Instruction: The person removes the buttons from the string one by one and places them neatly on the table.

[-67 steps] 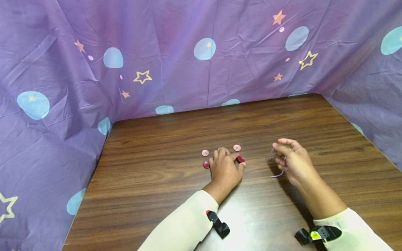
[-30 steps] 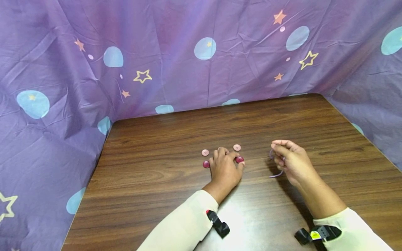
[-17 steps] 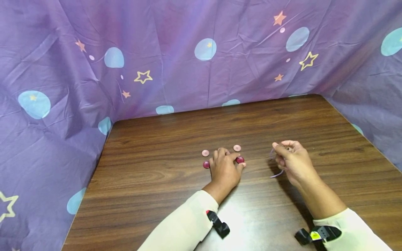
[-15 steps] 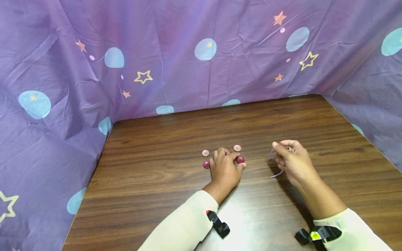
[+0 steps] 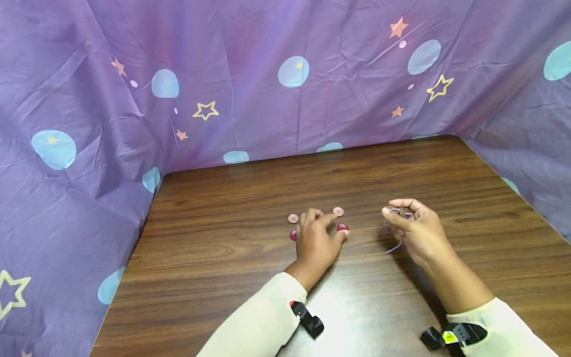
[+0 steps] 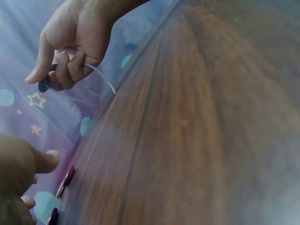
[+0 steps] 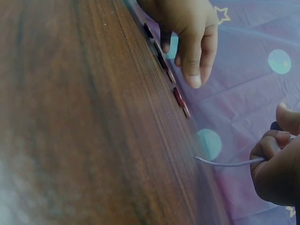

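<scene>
Two pale pink buttons, one at the left and one at the right, lie behind two dark red buttons, left and right. My left hand is over the table between the pairs, thumb and fingers spread around the right red button and not gripping it. My right hand holds a lilac cord in curled fingers, its end hanging down. A small dark piece shows at those fingers in the left wrist view; what it is I cannot tell.
The brown wooden table has a purple curtain with stars and circles behind it and at both sides. Black wrist cameras sit on both sleeves, left and right.
The left hand's fingers have lifted off the right red button and spread a little. In the right hand, the fingers have shifted around the cord, and more of it shows between them.
</scene>
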`<control>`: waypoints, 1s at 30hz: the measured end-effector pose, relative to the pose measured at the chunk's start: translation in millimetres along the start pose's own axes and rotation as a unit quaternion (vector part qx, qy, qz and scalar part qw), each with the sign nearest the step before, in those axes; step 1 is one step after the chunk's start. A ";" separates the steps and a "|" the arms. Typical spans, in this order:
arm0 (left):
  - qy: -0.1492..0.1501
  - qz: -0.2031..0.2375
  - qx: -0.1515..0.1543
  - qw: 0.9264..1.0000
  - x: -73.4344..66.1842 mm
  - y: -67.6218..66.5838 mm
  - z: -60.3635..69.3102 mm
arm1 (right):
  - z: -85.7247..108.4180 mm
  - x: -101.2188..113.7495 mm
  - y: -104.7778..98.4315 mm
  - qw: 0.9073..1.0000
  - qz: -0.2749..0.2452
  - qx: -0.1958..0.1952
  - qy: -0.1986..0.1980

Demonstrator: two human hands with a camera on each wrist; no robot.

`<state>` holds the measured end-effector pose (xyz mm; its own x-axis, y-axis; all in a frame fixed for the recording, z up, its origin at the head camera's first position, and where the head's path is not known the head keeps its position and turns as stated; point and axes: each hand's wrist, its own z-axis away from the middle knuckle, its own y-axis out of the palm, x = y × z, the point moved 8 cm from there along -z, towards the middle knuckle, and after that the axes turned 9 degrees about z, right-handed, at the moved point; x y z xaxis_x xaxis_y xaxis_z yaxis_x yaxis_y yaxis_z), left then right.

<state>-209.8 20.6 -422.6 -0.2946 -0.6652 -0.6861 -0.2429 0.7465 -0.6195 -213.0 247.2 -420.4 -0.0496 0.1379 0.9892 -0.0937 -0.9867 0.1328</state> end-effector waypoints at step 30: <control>0.063 0.098 -0.067 0.991 23.0 -58.9 21.9 | 9.9 2.1 33.3 0.987 -0.026 0.155 -0.038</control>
<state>-182.1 -39.0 -410.3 -0.4586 -0.5068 -0.7300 -0.2876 0.8619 -0.4177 -206.4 213.7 -413.3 0.0229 0.1935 0.9808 0.2149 -0.9591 0.1843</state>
